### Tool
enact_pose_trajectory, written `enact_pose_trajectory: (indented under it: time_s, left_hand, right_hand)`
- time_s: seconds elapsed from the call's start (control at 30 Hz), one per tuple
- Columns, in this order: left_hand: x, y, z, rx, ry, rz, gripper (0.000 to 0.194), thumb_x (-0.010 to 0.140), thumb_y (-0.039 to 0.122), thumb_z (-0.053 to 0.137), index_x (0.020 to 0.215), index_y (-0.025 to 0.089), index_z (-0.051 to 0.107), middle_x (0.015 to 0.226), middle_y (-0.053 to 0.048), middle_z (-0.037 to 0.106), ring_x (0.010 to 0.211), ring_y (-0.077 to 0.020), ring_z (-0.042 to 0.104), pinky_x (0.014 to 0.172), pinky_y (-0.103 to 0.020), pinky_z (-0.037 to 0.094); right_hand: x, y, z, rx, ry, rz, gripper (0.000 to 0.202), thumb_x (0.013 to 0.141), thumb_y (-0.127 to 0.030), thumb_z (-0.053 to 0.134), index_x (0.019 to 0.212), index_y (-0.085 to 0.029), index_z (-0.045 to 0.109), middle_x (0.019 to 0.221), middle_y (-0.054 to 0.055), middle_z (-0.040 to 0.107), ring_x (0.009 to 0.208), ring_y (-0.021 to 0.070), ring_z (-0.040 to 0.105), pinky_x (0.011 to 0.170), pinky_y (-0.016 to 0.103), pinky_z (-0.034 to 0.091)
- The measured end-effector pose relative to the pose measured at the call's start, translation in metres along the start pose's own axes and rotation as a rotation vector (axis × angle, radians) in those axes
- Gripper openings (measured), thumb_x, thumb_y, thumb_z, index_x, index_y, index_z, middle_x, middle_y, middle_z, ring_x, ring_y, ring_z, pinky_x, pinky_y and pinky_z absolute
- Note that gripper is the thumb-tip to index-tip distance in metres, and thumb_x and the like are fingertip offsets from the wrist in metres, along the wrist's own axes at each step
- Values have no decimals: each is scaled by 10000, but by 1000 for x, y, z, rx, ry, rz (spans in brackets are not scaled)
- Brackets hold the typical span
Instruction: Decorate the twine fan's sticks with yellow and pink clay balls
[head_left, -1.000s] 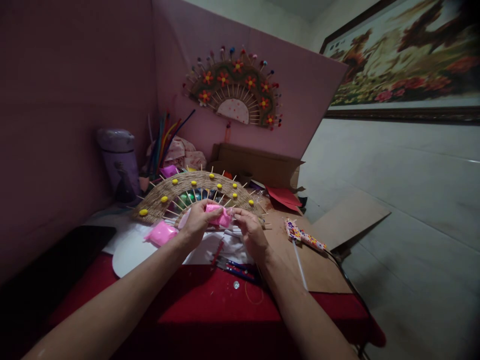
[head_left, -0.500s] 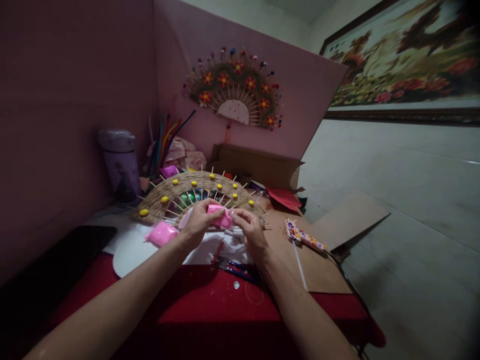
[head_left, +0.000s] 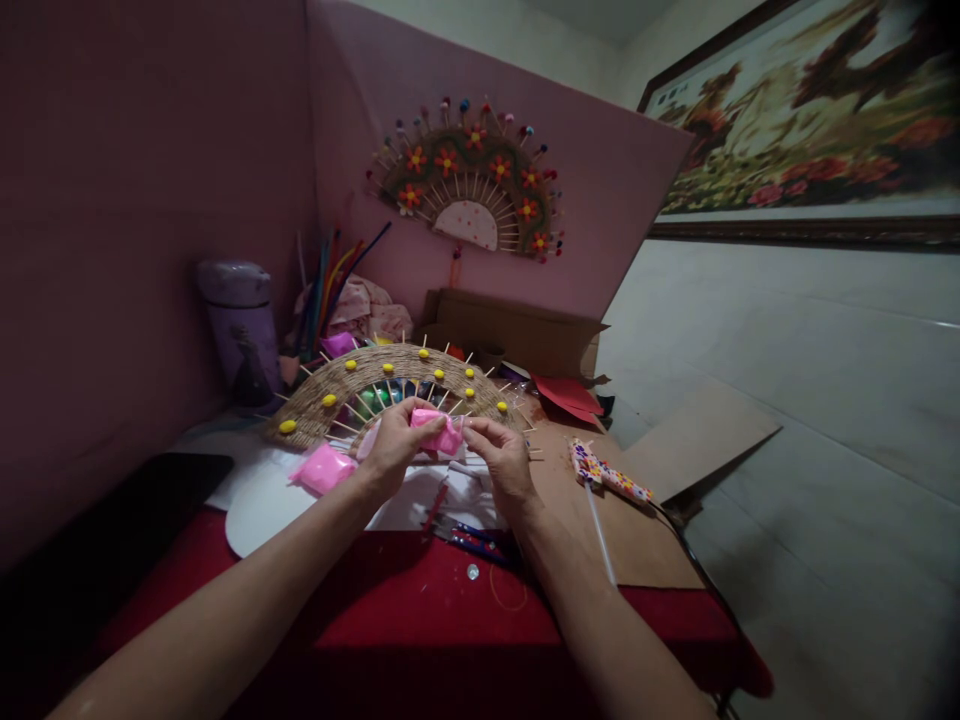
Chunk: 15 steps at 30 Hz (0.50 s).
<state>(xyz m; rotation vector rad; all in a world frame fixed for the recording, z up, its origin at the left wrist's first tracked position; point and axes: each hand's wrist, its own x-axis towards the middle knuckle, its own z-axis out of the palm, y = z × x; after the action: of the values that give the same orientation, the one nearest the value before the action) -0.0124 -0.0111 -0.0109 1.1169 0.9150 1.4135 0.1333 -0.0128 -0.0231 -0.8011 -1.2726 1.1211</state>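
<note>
Between my two hands is a small pink packet [head_left: 442, 432] in clear wrapping, looking like soft modelling clay. My left hand [head_left: 396, 446] pinches its left part between thumb and fingers. The fingertips of my right hand [head_left: 501, 458] are closed on the wrapping at its right end. Just behind the hands lies a fan-shaped piece [head_left: 360, 375] of woven twine and thin sticks, dotted with yellow ovals. A second pink packet [head_left: 324, 468] rests on a white surface left of my left wrist.
Scissors [head_left: 476, 540] with dark blue handles lie below my right hand. A flower-patterned glue gun [head_left: 611, 474] with a clear stick sits on cardboard [head_left: 652, 545] at the right. A purple tumbler [head_left: 241, 330] stands left. A finished-looking fan [head_left: 480, 165] hangs on the pink board behind.
Both hands hold nearly the same place. The pink packet has shifted very slightly left and tilted a little; nothing has been let go.
</note>
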Motion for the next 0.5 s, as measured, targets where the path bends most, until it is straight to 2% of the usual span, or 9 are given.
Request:
enact_pose_trajectory:
  time_s: [0.17,0.33,0.5]
  left_hand:
    - [-1,0,-1,2,-65,-27,338,598,331,760,824,152,583,656,20,589,528,-103,556,480,-228,473]
    - [-3,3,2,85,-128,38,303,604,346,761,826,161,667,663,2,607,522,-105,542,448,-207,434]
    - [-1,1,4,139,-126,151,208,604,320,769,729,161,722,776,-47,662,678,-136,594,593,-228,481]
  right_hand:
    - [2,6,-2,-82,42,-59,217,705,-388,701,748,-176,680,701,7,636,626,129,530,616,269,421]
    - [4,8,-3,-110,128,-103,244,664,-375,736,702,-190,582,634,-37,546,546,96,457,530,234,376]
    - [1,7,-2,-119,73,-135,217,705,-321,702,848,-223,572,723,-26,589,602,118,517,560,246,407]
